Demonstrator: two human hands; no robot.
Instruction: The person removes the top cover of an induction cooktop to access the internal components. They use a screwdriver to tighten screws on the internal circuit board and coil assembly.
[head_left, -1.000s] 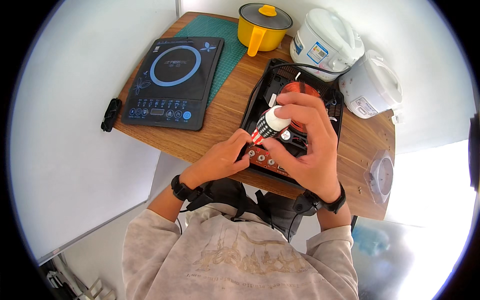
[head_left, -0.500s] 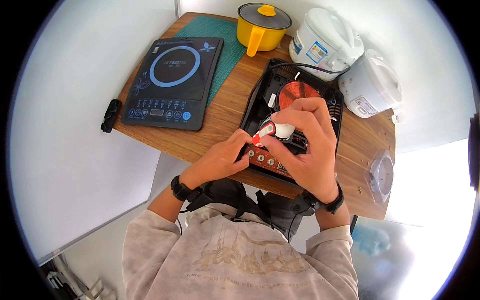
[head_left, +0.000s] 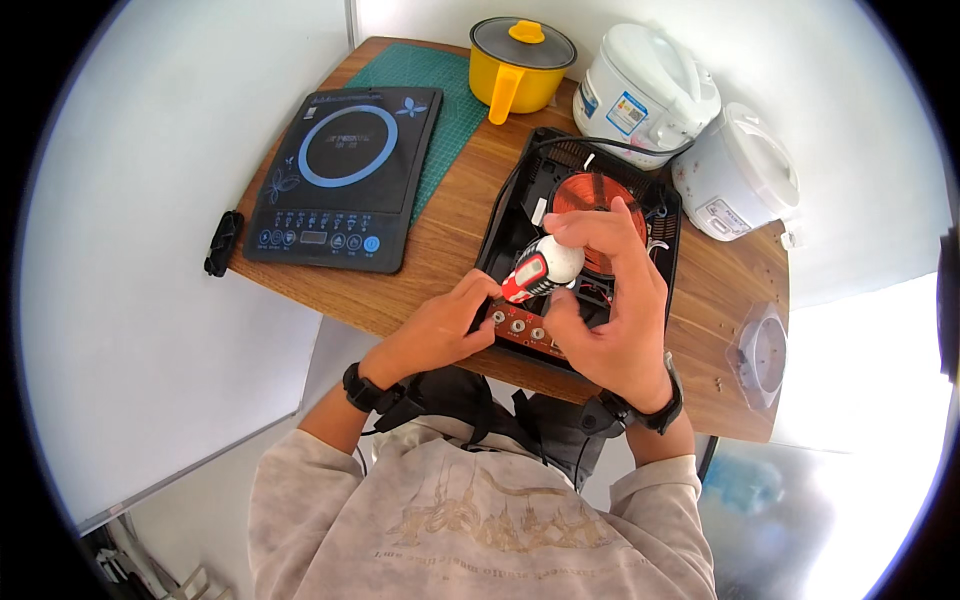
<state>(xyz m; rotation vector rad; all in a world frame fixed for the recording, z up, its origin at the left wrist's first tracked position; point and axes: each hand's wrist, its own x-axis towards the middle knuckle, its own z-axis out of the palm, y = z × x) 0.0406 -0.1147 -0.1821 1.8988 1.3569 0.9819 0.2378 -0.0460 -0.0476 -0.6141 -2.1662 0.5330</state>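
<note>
An opened induction cooker base lies in front of me, its copper coil and brown control board exposed. Above the board's left part stands a screwdriver with a red, white and black handle and a rounded pale end. The fingers of my right hand curl around that pale end, the thumb a little looser on the near side. The screwdriver's tip is hidden under the handle. My left hand is closed at the base's left front corner, fingertips against the red part; what they pinch is hidden.
The black cooker top panel rests at the left, partly on a green cutting mat. A yellow pot and two white rice cookers stand at the back. A clear plastic container and tiny screws lie at the right edge.
My right thumb and fingers have opened slightly around the screwdriver's handle, showing more of it. My left hand stays at the same corner. The whole view has shifted slightly.
</note>
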